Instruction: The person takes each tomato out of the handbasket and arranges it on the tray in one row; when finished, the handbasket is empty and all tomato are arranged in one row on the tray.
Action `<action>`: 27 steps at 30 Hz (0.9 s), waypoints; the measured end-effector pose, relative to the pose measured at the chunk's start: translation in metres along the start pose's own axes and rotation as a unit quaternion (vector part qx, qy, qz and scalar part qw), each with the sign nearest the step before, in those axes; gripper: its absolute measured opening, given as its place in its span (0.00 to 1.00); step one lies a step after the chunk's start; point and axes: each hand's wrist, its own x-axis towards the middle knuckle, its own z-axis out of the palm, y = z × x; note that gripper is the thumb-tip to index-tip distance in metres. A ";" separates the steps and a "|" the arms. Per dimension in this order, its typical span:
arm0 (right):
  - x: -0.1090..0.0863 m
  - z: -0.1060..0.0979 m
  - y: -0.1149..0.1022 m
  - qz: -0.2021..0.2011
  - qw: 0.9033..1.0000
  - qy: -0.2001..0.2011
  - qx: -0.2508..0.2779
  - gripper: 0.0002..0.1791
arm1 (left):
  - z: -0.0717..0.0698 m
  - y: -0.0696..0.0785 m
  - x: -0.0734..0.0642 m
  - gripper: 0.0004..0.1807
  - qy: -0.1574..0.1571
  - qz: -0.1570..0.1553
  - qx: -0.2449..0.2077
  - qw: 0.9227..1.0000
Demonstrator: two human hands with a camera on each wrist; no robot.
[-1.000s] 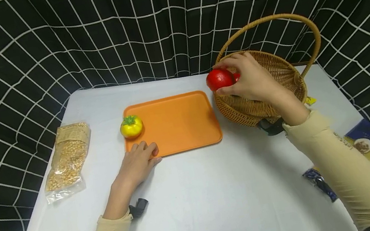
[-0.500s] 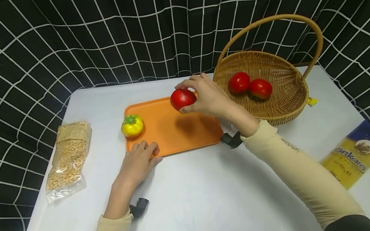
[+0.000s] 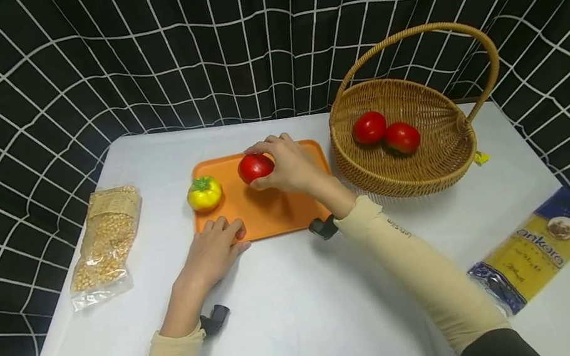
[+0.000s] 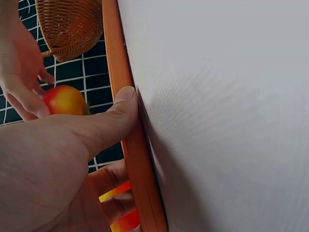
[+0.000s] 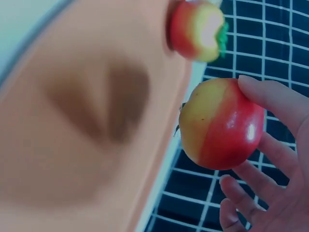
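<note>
My right hand [image 3: 288, 164] holds a round, shiny red-and-yellow fruit [image 5: 219, 125] between thumb and fingers, above the orange tray [image 3: 290, 209]. A small dark stem shows on it in the right wrist view. At the tray's left end sits a yellow fruit with a green leafy top [image 3: 204, 194]; its other side is red in the right wrist view. My left hand [image 3: 211, 248] grips the near-left rim of the tray, thumb on the outside [image 4: 118, 108] and fingers over the inner side, close to the yellow fruit.
A wicker basket [image 3: 422, 176] with a tall handle stands at the right, holding two red fruits [image 3: 369, 127]. A clear bag of corn kernels [image 3: 105, 245] lies at the left. A yellow and blue packet [image 3: 538, 248] lies at the front right. Dark gridded cloth [image 3: 238, 40] hangs behind.
My right hand has carried the fruit from the basket leftward and down over the tray, uncovering the two red fruits in the basket. My left hand has stayed on the tray rim.
</note>
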 end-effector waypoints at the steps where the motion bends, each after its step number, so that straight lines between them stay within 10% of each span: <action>1: 0.001 0.004 0.000 0.001 1.000 -0.003 -0.002 0.34 | 0.000 0.000 0.000 0.11 -0.001 -0.001 0.001 1.000; 27: 0.021 0.045 -0.010 0.015 0.998 -0.048 -0.045 0.36 | -0.001 -0.001 -0.001 0.11 0.002 0.000 0.000 1.000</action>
